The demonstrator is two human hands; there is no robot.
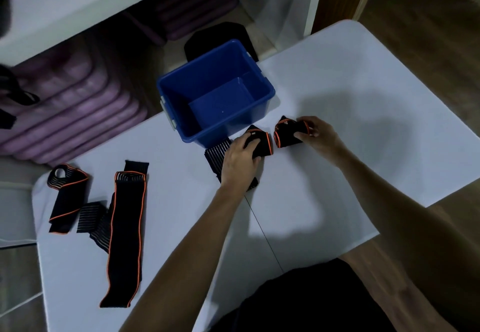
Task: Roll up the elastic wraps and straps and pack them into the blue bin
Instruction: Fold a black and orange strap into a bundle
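Observation:
The blue bin [166, 90] stands empty at the table's far edge. Just in front of it, my left hand [237, 161] grips a rolled black wrap with orange edging [263, 141]; its striped loose end [214, 156] lies flat under my wrist. My right hand [315, 134] holds a second rolled black-and-orange wrap [287, 134] beside the first. Both rolls rest on the white table [350, 124]. At the left lie a long unrolled black strap with orange edges [126, 238], a shorter looped strap [66, 196] and a striped strap [97, 221].
Purple mats [78, 113] are stacked on a low shelf behind the table at left. A black object [220, 34] sits on the floor behind the bin. Wooden floor [428, 33] shows at right. A seam [262, 230] runs across the table.

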